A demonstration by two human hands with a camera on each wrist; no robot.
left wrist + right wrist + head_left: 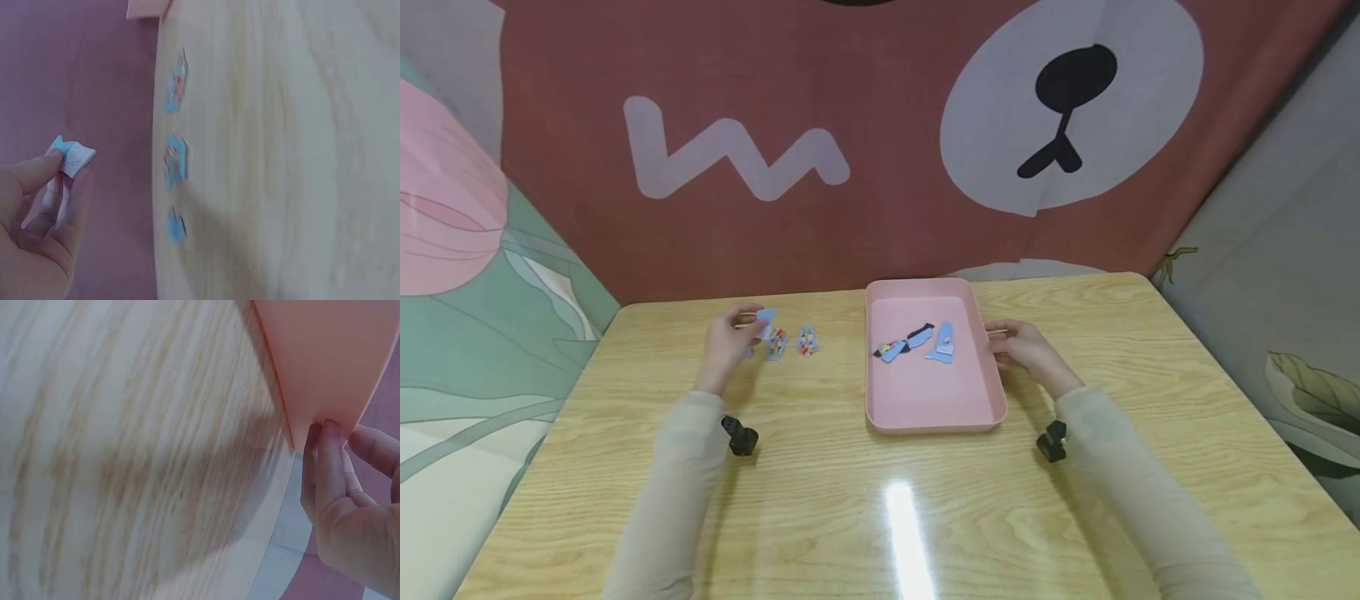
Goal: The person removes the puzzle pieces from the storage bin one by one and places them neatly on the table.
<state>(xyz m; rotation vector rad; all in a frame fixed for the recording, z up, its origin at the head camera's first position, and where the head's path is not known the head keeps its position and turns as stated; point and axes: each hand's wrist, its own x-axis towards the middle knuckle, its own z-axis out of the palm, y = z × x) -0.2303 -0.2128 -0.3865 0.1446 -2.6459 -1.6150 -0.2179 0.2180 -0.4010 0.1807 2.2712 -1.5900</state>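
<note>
Between thumb and fingertips, my left hand [726,346] pinches a flat blue-and-white puzzle piece [75,157], raised over the table's far left part. On the table by that hand lie two blue pieces with a colourful print, one nearer [777,343] and one farther right [807,341]. A smaller blue piece [175,225] is mostly hidden behind the hand in the head view. My right hand [1026,350] grips the right side of a pink tray [925,408], fingers against its outer wall and thumb at the rim. Several joined or overlapping pieces [943,343] lie inside the tray.
The wooden table [820,500] ends just beyond the tray and the loose pieces. A reddish-brown cloth [737,233] with a printed bear face hangs behind it. Black wrist cameras sit at the left [741,437] and right sleeve [1052,442].
</note>
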